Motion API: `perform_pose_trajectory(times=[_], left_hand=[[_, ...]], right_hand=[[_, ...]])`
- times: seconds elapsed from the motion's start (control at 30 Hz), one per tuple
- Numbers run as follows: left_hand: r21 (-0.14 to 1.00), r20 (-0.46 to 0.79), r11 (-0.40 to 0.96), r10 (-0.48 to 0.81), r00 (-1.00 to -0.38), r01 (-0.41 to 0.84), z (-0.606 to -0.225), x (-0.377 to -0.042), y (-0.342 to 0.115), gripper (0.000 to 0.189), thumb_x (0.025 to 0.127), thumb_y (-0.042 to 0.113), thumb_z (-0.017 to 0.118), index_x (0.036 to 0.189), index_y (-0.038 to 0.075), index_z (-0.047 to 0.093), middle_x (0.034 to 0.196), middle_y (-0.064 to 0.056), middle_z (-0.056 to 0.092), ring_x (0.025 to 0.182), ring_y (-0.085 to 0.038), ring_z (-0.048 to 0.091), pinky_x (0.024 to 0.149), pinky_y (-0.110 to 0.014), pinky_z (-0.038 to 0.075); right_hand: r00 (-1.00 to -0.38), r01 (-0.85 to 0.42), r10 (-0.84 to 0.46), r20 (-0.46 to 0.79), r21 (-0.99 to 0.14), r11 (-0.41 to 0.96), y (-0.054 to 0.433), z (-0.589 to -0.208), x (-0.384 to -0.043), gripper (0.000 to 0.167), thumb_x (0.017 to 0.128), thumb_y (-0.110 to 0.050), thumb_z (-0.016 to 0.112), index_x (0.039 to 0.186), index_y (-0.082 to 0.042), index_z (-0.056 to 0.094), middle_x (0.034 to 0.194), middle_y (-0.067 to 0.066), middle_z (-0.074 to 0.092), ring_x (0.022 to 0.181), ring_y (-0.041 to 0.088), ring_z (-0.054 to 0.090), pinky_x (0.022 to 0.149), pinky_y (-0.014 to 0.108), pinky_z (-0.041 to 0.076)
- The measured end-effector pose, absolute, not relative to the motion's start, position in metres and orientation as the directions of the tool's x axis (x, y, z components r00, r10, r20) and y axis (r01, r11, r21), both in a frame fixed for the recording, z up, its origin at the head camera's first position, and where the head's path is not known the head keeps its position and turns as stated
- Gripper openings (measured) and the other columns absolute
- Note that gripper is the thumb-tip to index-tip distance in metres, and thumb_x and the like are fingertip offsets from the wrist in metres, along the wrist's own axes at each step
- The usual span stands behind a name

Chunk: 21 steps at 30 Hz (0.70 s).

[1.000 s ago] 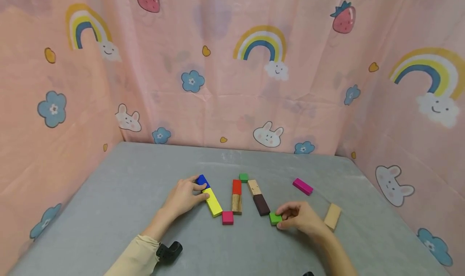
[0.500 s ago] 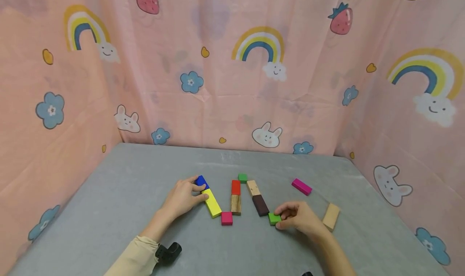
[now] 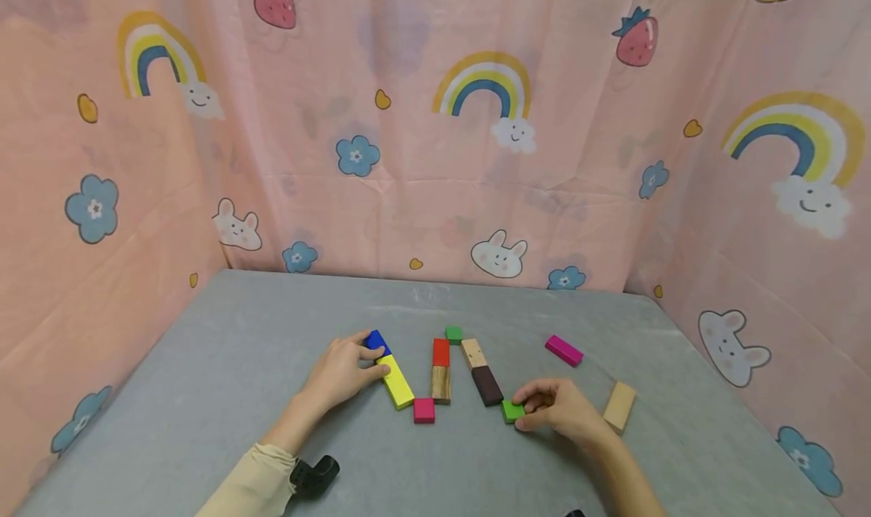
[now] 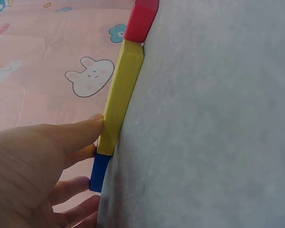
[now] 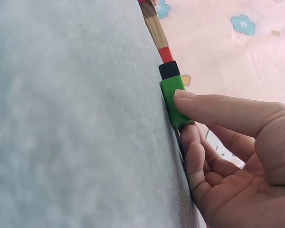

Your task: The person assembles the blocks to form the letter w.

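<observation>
On the grey table, blocks form a zigzag. My left hand (image 3: 343,373) touches its left end: the thumb rests on the yellow block (image 4: 118,99), the other fingers reach to the blue block (image 4: 99,173). A crimson block (image 3: 424,410) lies at the near end of the yellow one. Beside it stand the striped wooden block (image 3: 441,385) and red block (image 3: 441,352). A green block (image 3: 454,335) sits at the far corner, followed by a pale wooden block (image 3: 472,354) and a dark brown block (image 3: 486,385). My right hand (image 3: 561,409) pinches another green block (image 5: 173,97) at the brown one's near end.
A magenta block (image 3: 564,351) lies at the right, farther back. A plain tan block (image 3: 619,407) is right of my right hand. Pink patterned curtain (image 3: 408,199) encloses the table's (image 3: 286,305) back and sides.
The view has shifted very slightly. Both hands and all the blocks keep their places relative to one another.
</observation>
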<state>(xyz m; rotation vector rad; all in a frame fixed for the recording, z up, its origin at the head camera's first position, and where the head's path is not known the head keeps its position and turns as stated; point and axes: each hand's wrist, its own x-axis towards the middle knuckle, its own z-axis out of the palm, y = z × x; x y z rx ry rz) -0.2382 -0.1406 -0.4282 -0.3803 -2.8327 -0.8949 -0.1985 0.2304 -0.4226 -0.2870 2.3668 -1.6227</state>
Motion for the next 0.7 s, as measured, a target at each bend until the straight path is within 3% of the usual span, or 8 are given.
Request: perform_pose_trajectory(times=[0.7], left_hand=[[0.545, 0.217, 0.789, 0.195, -0.956, 0.285, -0.429, -0.2377, -0.1405, 0.041, 0.086, 0.036, 0.077, 0.119, 0.012, 0.073, 0.143, -0.013, 0.05, 0.128, -0.041, 0.044, 0.099, -0.056, 0.04]], right_hand=[[-0.951, -0.021, -0.295, -0.093, -0.933, 0.359, 0.2301, -0.4234, -0.198, 0.033, 0.073, 0.0, 0.084, 0.102, 0.006, 0.07, 0.087, 0.009, 0.063, 0.081, 0.022, 0.056, 0.065, 0.027, 0.048]])
